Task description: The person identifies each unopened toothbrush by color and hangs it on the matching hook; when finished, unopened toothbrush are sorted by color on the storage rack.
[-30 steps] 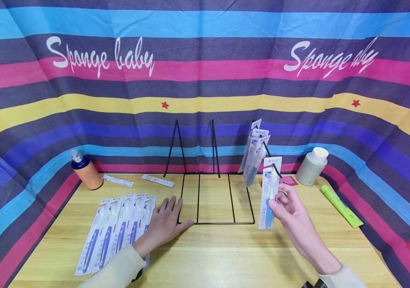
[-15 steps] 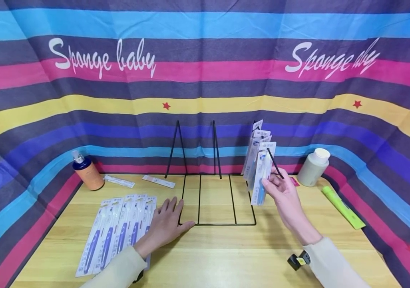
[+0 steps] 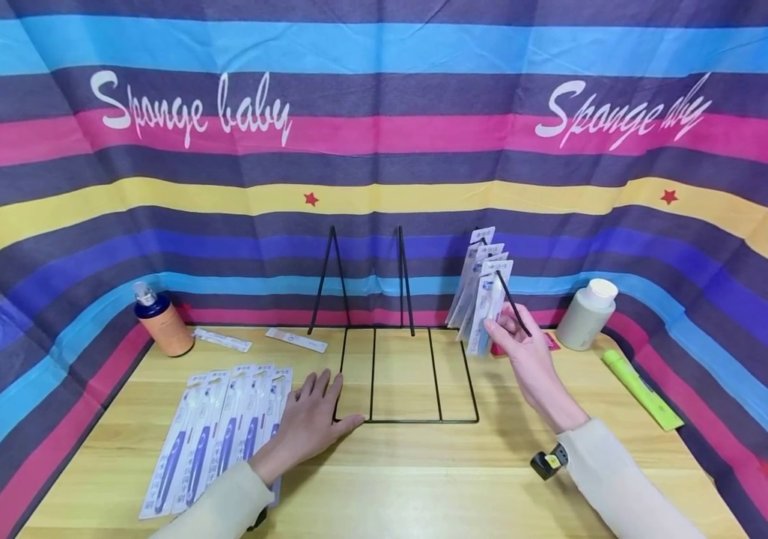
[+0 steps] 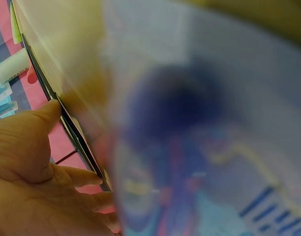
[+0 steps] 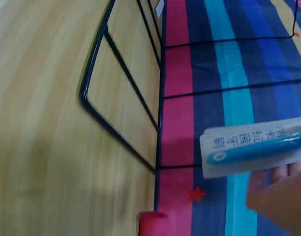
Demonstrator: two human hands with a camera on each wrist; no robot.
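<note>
My right hand (image 3: 527,355) pinches a packaged toothbrush (image 3: 492,299) with a blue handle. The toothbrush's card hangs on the right prong of a black wire rack (image 3: 435,374), in front of several similar packs (image 3: 466,288). In the right wrist view, the blue handle (image 5: 258,150) shows through the pack above the fingers (image 5: 281,173). My left hand (image 3: 306,423), fingers straight and spread, rests at the rack base's front left corner. Beside and partly under that arm lie several packaged toothbrushes with purple handles (image 3: 227,434). A blurred surface close to the camera fills much of the left wrist view.
An orange and dark blue bottle (image 3: 165,326) stands at the back left, near two small white packets (image 3: 296,340). At the right are a grey-green bottle (image 3: 584,316) and a lime-green tube (image 3: 641,389). Striped cloth (image 3: 384,165) walls the table's (image 3: 411,486) back and sides.
My right hand has moved back along the right prong, sliding the blue toothbrush pack from near its tip towards the hanging packs. The left hand stays in place.
</note>
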